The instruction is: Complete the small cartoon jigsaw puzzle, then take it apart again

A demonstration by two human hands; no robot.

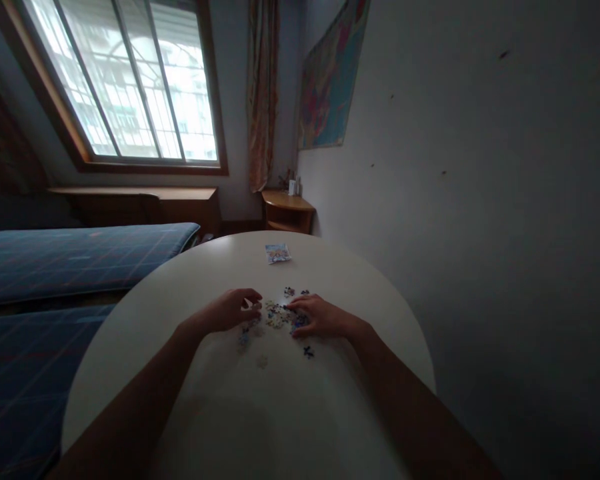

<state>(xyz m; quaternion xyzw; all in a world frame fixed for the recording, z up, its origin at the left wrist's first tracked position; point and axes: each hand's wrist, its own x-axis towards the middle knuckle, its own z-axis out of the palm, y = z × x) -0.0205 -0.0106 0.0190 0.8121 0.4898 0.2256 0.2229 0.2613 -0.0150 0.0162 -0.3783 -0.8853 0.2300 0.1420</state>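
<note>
A loose pile of small jigsaw puzzle pieces (277, 315) lies on the white round table (220, 413), between my hands. My left hand (233, 311) is at the pile's left edge, its fingers curved and apart, with no piece visibly held. On the right, my right hand (323, 316) rests with fingers spread over dark and blue pieces (299, 322). A dark piece (308, 351) sits just below that hand. Paler bluish pieces (243, 339) lie below my left hand, and a whitish piece (263, 361) is closer to me. More pieces (289, 291) lie beyond the pile.
A small printed picture packet (278, 253) lies toward the table's far side. Left of the table are blue plaid mattresses (80, 260). A white wall (470, 220) runs along the right. A wooden corner shelf (287, 201) and desk (180, 194) stand beyond.
</note>
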